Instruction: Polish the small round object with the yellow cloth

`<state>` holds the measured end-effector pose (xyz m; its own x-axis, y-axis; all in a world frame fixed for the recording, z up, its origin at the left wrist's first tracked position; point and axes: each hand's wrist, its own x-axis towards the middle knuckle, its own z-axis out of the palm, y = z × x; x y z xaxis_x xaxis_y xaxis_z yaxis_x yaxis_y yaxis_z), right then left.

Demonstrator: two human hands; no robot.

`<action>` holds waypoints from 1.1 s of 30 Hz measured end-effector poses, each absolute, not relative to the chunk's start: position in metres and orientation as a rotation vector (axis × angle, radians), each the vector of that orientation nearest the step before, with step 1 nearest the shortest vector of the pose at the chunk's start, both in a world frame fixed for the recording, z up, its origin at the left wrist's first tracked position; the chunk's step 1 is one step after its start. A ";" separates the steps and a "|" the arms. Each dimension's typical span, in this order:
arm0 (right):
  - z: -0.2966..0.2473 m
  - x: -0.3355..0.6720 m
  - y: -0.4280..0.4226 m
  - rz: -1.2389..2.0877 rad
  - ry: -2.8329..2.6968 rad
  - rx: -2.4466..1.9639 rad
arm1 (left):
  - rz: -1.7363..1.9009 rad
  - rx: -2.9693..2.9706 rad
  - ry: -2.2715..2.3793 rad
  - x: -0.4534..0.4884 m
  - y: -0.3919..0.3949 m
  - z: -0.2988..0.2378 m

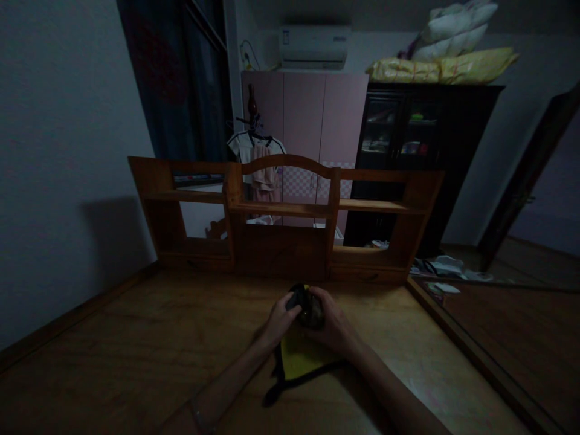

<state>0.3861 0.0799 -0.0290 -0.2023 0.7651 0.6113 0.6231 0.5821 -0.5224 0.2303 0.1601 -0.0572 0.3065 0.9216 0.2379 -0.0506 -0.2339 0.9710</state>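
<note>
The view comes from one head-worn camera. It is positioned above the wooden platform [181,362], behind both forearms [240,374], facing forward and tilted down. The left hand [281,320] and right hand [334,324] lie near the lens, below frame centre. The wooden shelf unit [281,209] crosses the middle ground, roughly square-on. Well beyond it stand the pink wardrobe [301,115] and wall-mounted air conditioner [315,45]. Coverage is wide, from curtain [158,78] at left to door [528,175] at right.

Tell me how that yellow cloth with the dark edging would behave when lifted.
The yellow cloth is probably floppy: yellow also peeks out above the dark object, suggesting it bends. It looks thin and flat, so it is likely light and unlikely to roll. Its dark corner would probably dangle.
</note>
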 end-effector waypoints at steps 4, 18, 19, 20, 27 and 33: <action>-0.029 0.390 0.079 0.154 -1.913 -1.100 | 1.028 1.325 0.712 0.235 0.154 -0.055; -0.031 0.380 0.083 0.224 -1.946 -1.050 | 1.212 1.580 0.869 0.235 0.165 -0.072; -0.030 0.380 0.082 0.228 -1.953 -1.060 | 1.227 1.587 0.904 0.234 0.165 -0.073; -0.029 0.380 0.081 0.227 -1.956 -1.068 | 1.239 1.590 0.938 0.233 0.165 -0.073; -0.025 0.380 0.078 0.179 -1.972 -1.090 | 1.221 1.696 1.040 0.232 0.161 -0.070; -0.030 0.381 0.080 0.079 -1.946 -1.151 | 1.195 1.567 1.022 0.232 0.157 -0.063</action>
